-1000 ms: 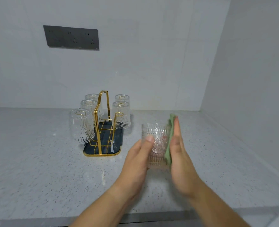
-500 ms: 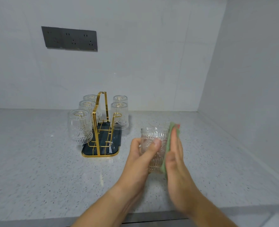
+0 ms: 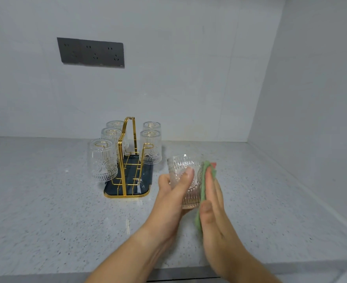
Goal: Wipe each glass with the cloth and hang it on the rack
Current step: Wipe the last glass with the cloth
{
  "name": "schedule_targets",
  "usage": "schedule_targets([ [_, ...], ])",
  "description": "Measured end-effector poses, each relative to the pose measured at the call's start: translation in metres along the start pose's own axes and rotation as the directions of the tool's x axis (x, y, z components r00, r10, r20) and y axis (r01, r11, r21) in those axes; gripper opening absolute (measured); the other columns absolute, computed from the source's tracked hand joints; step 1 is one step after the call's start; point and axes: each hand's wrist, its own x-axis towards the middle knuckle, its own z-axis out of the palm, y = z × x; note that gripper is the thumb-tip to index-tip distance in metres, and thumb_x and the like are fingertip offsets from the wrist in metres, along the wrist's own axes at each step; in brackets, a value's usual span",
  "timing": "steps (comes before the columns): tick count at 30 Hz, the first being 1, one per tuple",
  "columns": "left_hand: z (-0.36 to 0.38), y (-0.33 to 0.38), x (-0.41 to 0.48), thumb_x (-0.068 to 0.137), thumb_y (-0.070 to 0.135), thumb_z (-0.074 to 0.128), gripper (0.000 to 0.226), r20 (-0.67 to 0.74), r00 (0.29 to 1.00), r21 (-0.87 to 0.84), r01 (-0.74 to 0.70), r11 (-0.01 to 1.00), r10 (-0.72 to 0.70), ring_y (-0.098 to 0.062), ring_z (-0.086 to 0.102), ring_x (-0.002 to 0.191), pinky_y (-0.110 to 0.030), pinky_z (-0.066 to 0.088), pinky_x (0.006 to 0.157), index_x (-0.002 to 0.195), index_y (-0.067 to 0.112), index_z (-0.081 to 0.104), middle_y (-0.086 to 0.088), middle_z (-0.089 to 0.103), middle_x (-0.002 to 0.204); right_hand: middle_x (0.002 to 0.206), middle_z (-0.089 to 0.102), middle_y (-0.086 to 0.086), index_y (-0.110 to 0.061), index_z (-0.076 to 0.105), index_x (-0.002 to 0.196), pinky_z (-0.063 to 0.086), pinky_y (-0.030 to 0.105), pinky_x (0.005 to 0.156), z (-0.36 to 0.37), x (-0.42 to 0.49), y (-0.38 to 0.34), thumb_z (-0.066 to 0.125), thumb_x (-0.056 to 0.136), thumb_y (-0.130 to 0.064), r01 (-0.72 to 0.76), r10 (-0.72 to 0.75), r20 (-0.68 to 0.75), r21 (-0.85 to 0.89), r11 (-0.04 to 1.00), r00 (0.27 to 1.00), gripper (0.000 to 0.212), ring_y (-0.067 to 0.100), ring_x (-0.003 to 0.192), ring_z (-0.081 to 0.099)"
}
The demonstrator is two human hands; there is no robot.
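My left hand (image 3: 171, 198) grips an embossed clear glass (image 3: 184, 170) upright above the counter, thumb across its front. My right hand (image 3: 214, 203) lies flat against the glass's right side and presses a green cloth (image 3: 202, 186) onto it; a pink corner of the cloth shows at the top. To the left stands a gold wire rack (image 3: 127, 160) on a dark tray (image 3: 111, 189). Several glasses hang upside down on its prongs, the nearest one (image 3: 102, 160) at front left, another (image 3: 150, 147) at right. The front right prong carries nothing.
The speckled grey counter (image 3: 46, 211) runs to a front edge at the bottom of the view. A white wall with a dark socket panel (image 3: 91, 52) stands behind the rack, and a side wall closes the right.
My right hand has slid down and toward me along the glass with the cloth. The left hand has turned the glass a little and shifted its thumb. The rack is unchanged.
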Motion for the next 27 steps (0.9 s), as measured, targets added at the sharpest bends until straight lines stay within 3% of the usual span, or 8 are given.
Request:
schedule_targets([
  [3,0.001,-0.001,0.000,0.089,0.052,0.072,0.065,0.008,0.999,-0.042,0.040,0.998,-0.040,-0.020,0.076,0.104,-0.036,0.060,0.085,0.132,0.006,0.055,0.001,0.080,0.106,0.163,-0.005,-0.039,-0.058,-0.005,0.153,0.013,0.032,0.126,-0.013,0.023,-0.006,0.013,0.082,-0.090,-0.087,0.093,-0.035,0.145,0.986,0.995,0.080,-0.010,0.152,0.000],
  [7,0.002,-0.002,0.001,0.101,0.040,0.058,0.041,0.069,0.994,-0.085,0.086,0.993,-0.080,-0.031,0.068,0.122,-0.048,0.052,0.104,0.128,0.013,0.071,-0.015,0.072,0.130,0.166,0.020,-0.024,-0.052,0.012,0.156,0.031,0.022,0.120,-0.030,0.044,-0.014,0.011,0.085,-0.079,-0.178,0.198,-0.048,0.274,0.945,0.979,0.076,-0.003,0.149,0.026],
  [10,0.001,0.003,0.005,0.102,0.042,0.058,0.049,0.016,0.996,-0.153,0.087,0.984,-0.085,-0.031,0.066,0.126,-0.052,0.047,0.112,0.138,0.009,0.061,-0.017,0.068,0.136,0.166,0.005,-0.031,-0.060,0.001,0.153,0.016,0.036,0.128,-0.019,0.031,-0.010,0.011,0.082,-0.090,-0.123,0.126,-0.001,0.184,0.975,0.992,0.078,-0.006,0.154,0.008],
  [13,-0.005,0.004,0.005,0.082,0.062,0.075,0.082,-0.047,0.997,-0.069,0.054,0.996,-0.057,-0.025,0.070,0.120,-0.048,0.052,0.107,0.141,0.012,0.049,-0.010,0.071,0.131,0.161,-0.017,-0.040,-0.057,-0.014,0.149,0.005,0.019,0.121,-0.002,0.006,-0.003,0.008,0.081,-0.090,-0.041,0.039,0.035,0.039,0.998,0.999,0.079,-0.014,0.149,-0.013],
  [15,-0.004,0.003,0.001,0.078,0.063,0.081,0.083,-0.062,0.997,-0.056,0.039,0.998,-0.042,-0.018,0.075,0.106,-0.042,0.056,0.097,0.134,0.012,0.048,-0.002,0.077,0.113,0.160,-0.020,-0.038,-0.057,-0.017,0.149,0.004,0.014,0.116,0.000,-0.003,-0.002,0.007,0.082,-0.089,-0.012,0.012,0.040,0.004,1.000,0.999,0.078,-0.012,0.149,-0.017],
  [18,-0.002,0.000,-0.002,0.087,0.049,0.076,0.074,-0.051,0.995,-0.085,0.081,0.993,-0.086,-0.026,0.074,0.105,-0.047,0.056,0.097,0.136,0.000,0.051,-0.013,0.077,0.114,0.163,-0.009,-0.039,-0.056,-0.008,0.153,0.008,0.026,0.122,-0.008,0.011,-0.003,0.011,0.085,-0.087,-0.048,0.049,-0.006,0.095,0.994,0.999,0.077,-0.010,0.152,-0.006],
  [23,0.003,0.001,-0.003,0.102,0.038,0.051,0.044,0.063,0.990,-0.139,0.132,0.981,-0.124,-0.032,0.067,0.124,-0.054,0.049,0.109,0.131,0.011,0.070,-0.015,0.072,0.131,0.166,0.018,-0.025,-0.054,0.009,0.156,0.024,0.037,0.126,-0.027,0.043,-0.008,0.011,0.079,-0.090,-0.186,0.199,-0.033,0.240,0.953,0.979,0.085,-0.001,0.152,0.022],
  [27,-0.001,-0.001,0.003,0.081,0.051,0.079,0.079,-0.021,0.995,-0.110,0.099,0.989,-0.102,-0.031,0.074,0.112,-0.050,0.058,0.097,0.141,0.007,0.049,-0.013,0.076,0.122,0.163,0.003,-0.039,-0.061,0.000,0.152,0.018,0.033,0.128,-0.013,0.022,-0.004,0.013,0.082,-0.087,-0.152,0.153,0.014,0.205,0.967,0.988,0.075,-0.014,0.150,0.010],
])
